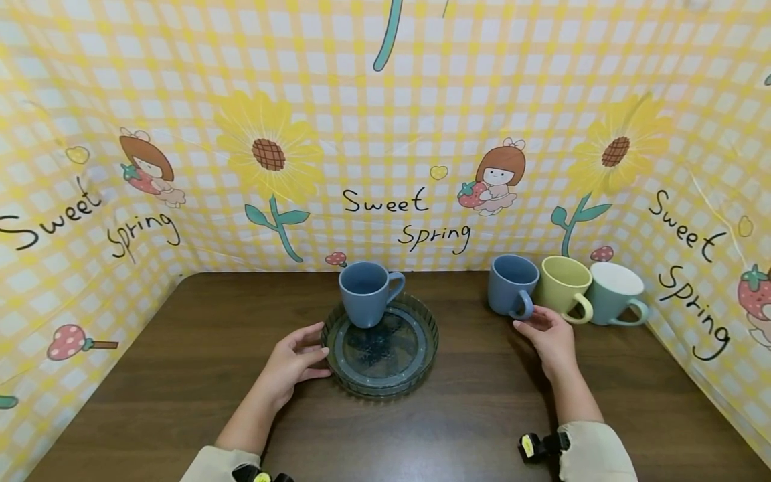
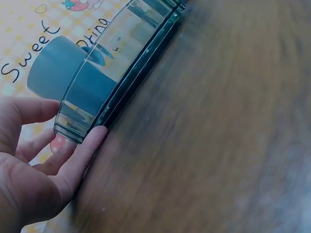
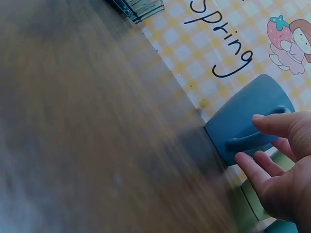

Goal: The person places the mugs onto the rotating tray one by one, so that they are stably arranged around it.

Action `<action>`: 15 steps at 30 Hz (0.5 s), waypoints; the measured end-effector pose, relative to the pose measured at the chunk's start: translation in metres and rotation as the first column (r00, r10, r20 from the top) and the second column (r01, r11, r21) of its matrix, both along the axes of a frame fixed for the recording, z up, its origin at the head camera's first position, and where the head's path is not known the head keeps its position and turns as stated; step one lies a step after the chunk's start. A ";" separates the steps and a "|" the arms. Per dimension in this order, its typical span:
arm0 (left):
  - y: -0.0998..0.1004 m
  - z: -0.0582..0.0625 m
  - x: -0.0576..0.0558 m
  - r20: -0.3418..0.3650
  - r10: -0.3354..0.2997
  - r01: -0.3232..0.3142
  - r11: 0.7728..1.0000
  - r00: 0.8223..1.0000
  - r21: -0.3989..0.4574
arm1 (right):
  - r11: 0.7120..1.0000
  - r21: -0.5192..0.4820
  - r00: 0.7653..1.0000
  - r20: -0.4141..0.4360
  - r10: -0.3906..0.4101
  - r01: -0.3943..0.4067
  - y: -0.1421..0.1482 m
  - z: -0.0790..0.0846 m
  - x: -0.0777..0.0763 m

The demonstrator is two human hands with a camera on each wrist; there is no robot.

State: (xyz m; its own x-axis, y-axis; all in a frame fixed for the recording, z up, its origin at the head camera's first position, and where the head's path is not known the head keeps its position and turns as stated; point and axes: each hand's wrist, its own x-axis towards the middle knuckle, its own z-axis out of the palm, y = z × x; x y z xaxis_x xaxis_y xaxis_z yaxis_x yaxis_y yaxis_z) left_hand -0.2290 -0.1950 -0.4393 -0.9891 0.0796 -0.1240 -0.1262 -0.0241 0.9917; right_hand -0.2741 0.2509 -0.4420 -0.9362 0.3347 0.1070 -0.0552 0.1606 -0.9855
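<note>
A round, smoky glass tray (image 1: 421,335) with a fluted rim lies on the table, a blue mug (image 1: 364,294) standing on its far part. My left hand (image 1: 295,365) grips the tray's left side, with fingertips at the rim and low on the wall. To the right, a second blue mug (image 1: 508,284) stands on the table, its handle turned toward me. My right hand (image 1: 551,338) is at this handle (image 3: 248,141), thumb on one side and fingers loosely spread on the other. Beside that mug stand a yellow-green mug (image 1: 565,281) and a teal mug with a white inside (image 1: 611,301).
The brown wooden table (image 1: 458,422) runs back to a yellow checked cloth (image 1: 385,134) printed with flowers and lettering. This cloth also hangs at both sides, close behind the row of mugs on the right.
</note>
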 end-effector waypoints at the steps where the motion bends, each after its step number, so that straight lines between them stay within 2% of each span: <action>1: 0.000 0.000 0.000 -0.002 0.003 -0.003 1.000 1.000 -0.002 | 1.000 -0.001 1.000 -0.002 0.002 -0.002 -0.001 -0.001 -0.001; 7: 0.000 0.000 0.001 -0.009 0.005 -0.005 1.000 1.000 0.004 | 1.000 -0.011 1.000 0.002 -0.014 0.014 -0.006 -0.003 -0.005; 15: -0.001 -0.001 0.001 -0.009 0.009 -0.009 1.000 1.000 0.008 | 0.989 -0.138 0.996 -0.065 -0.063 0.054 -0.013 -0.004 -0.007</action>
